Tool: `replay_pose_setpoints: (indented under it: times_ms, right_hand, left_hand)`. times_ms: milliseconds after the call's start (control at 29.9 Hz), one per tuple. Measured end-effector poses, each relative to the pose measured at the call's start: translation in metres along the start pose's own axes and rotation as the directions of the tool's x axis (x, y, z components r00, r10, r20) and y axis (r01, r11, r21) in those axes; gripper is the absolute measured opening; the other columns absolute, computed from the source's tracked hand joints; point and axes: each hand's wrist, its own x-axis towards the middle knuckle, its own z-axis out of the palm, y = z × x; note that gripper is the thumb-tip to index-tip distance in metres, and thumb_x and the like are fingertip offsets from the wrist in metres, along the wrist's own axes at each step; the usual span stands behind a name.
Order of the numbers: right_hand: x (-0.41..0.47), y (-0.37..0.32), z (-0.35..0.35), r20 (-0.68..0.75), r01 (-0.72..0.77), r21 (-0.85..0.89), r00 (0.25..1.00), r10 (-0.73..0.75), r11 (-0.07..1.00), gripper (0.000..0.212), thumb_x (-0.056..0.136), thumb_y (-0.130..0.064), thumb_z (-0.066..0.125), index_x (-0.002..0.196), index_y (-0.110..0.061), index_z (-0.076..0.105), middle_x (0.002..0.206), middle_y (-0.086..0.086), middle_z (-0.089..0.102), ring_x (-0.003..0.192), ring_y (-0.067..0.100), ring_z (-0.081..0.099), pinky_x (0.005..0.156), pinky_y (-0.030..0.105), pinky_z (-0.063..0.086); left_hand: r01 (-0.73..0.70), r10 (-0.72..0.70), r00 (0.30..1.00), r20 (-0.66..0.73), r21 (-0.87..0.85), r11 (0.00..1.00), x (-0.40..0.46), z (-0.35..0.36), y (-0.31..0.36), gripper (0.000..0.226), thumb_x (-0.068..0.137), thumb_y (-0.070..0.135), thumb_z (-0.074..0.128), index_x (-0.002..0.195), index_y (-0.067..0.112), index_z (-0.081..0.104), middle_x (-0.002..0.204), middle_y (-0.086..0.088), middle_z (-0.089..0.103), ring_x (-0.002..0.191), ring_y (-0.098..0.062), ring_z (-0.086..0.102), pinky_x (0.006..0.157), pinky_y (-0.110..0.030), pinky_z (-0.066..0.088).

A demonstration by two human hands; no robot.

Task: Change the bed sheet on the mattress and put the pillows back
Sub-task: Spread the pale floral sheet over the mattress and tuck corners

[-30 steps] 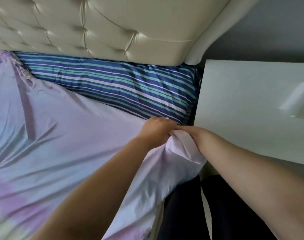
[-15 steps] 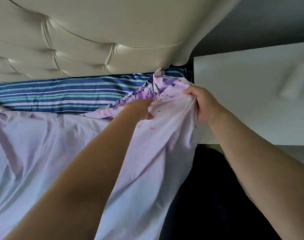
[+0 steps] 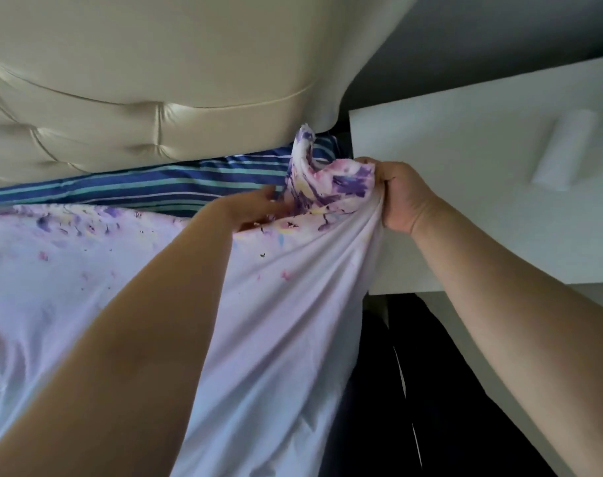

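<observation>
Head view recorded both bare forearms reaching forward over the bed toward its head-end corner. The right hand (image 3: 401,197) was closed in a fist around a bunched corner of the pale lilac bed sheet (image 3: 286,304), with the fingers curled over the gathered cloth and the thumb side toward the bed. The corner itself showed a purple, pink and yellow floral print and stood lifted, with a twisted tip rising in front of the lower edge of the headboard (image 3: 148,98). The left hand (image 3: 255,210) lay just beside the bunched corner, fingers extended along the cloth and partly tucked under the raised fold; whether those fingers pinched the fabric could not be determined. The sheet ran taut in folds from the right hand down toward the lower edge of the view and spread flat to the left across the bed surface. Between the sheet's upper edge and the cream tufted headboard, a band of blue, teal and white striped fabric (image 3: 148,189) was exposed; whether this was the mattress cover or a pillow could not be told. A white bedside cabinet (image 3: 465,201) stood just beside the corner, to the right of the right hand. A white, blurred object (image 3: 565,149) rested on its top. Dark floor showed below the cabinet.
</observation>
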Motion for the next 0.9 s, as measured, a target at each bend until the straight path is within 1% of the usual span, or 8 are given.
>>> replay_pose_setpoints:
  times_ms: [134,201,301,368,435,535,702,903]
  right_hand:
    - [0.005,-0.002,0.003,0.009,-0.039,0.026,0.999,0.038,0.999,0.026,0.075,-0.011,0.05,0.061,-0.015,0.072,0.075,0.009,0.07,0.078,0.026,0.064,0.077,0.03,0.054]
    - [0.012,-0.004,-0.002,-0.135,-0.061,-0.398,0.991,0.007,0.916,0.026,0.083,-0.015,0.048,0.08,-0.021,0.073,0.086,0.004,0.069,0.092,0.027,0.063,0.085,0.033,0.05]
    - [0.018,-0.007,-0.01,-0.218,-0.216,-0.976,0.973,-0.078,0.028,0.064,0.086,-0.036,0.052,0.144,-0.022,0.028,0.135,0.011,0.045,0.119,0.035,0.048,0.095,0.043,0.041]
    - [0.019,-0.004,-0.003,-0.014,-0.063,-0.979,0.969,-0.248,-0.192,0.09,0.081,-0.044,0.06,0.151,-0.024,0.008,0.153,0.01,0.022,0.133,0.038,0.032,0.102,0.05,0.035]
    - [0.032,-0.002,0.007,0.212,0.131,-0.961,0.914,-0.347,-0.243,0.086,0.079,-0.044,0.061,0.15,-0.021,0.018,0.155,0.006,0.021,0.139,0.034,0.025,0.108,0.049,0.031]
    - [0.055,-0.012,0.01,0.177,0.113,-0.973,0.925,-0.336,-0.203,0.043,0.089,-0.033,0.051,0.128,-0.015,0.05,0.122,0.014,0.057,0.114,0.036,0.051,0.091,0.041,0.044]
    - [0.055,-0.03,0.007,0.2,0.114,-0.971,0.868,-0.455,-0.209,0.032,0.091,-0.019,0.047,0.12,-0.006,0.045,0.075,0.008,0.048,0.067,0.03,0.048,0.06,0.034,0.036]
    - [0.066,-0.03,-0.009,0.084,-0.041,-0.962,0.896,-0.436,-0.27,0.028,0.092,-0.027,0.056,0.11,-0.005,0.052,0.082,0.013,0.056,0.075,0.031,0.054,0.061,0.032,0.034]
  left_hand:
    - [-0.033,0.042,0.999,-0.009,0.448,0.893,0.019,0.025,-0.001,0.04,0.097,0.033,0.049,0.135,0.021,0.049,0.124,0.004,0.054,0.115,-0.017,0.049,0.101,-0.029,0.034]
    - [-0.02,0.151,0.956,-0.25,0.459,0.888,0.022,0.026,0.004,0.032,0.097,0.024,0.046,0.127,0.016,0.056,0.119,-0.004,0.061,0.103,-0.025,0.056,0.086,-0.029,0.039]
    - [-0.081,0.342,0.794,-0.503,0.469,0.879,0.019,0.02,0.02,0.032,0.09,0.01,0.038,0.115,0.016,0.057,0.111,-0.013,0.063,0.089,-0.03,0.058,0.071,-0.033,0.046]
    - [-0.16,0.478,0.75,-0.458,0.576,0.802,0.011,0.025,0.042,0.032,0.088,0.007,0.036,0.112,0.016,0.056,0.112,-0.012,0.062,0.096,-0.032,0.059,0.077,-0.038,0.049]
    - [-0.206,0.586,0.689,-0.426,0.66,0.723,0.004,0.029,0.06,0.035,0.09,0.008,0.037,0.117,0.016,0.057,0.118,-0.011,0.062,0.105,-0.034,0.057,0.081,-0.035,0.044]
    - [-0.231,0.607,0.66,-0.443,0.65,0.724,-0.001,0.024,0.063,0.033,0.089,0.019,0.043,0.117,0.016,0.06,0.116,-0.01,0.065,0.107,-0.033,0.057,0.081,-0.034,0.044]
    - [0.177,0.278,0.843,-0.46,0.725,0.665,0.012,-0.009,0.03,0.048,0.082,0.039,0.067,0.123,0.016,0.056,0.123,-0.009,0.06,0.114,-0.03,0.055,0.087,-0.038,0.045]
    - [0.642,-0.021,0.599,-0.8,0.465,0.61,0.004,-0.047,0.005,0.042,0.09,0.017,0.057,0.13,0.008,0.052,0.15,-0.012,0.027,0.118,-0.036,0.052,0.079,-0.037,0.043]
